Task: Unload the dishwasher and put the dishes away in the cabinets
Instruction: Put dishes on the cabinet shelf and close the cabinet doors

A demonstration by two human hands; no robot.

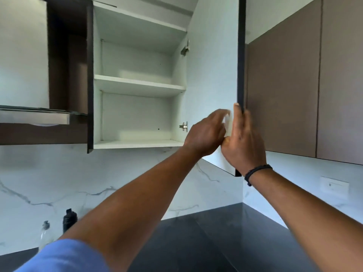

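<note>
Blue-sleeved left hand (204,132) reaches blurred toward the tall white-lined, dark-edged cabinet door (214,75), grip unclear. Right hand (242,140), fingers straight, wraps that swung-open door's edge beside bare white cabinet shelves (137,83).

Location: domestic kitchen.
Wall cabinet (137,83) standing open at frame centre, marble-pattern backsplash (59,183) below it, dark surface (216,242) at bottom, range hood (39,116) at left.
</note>
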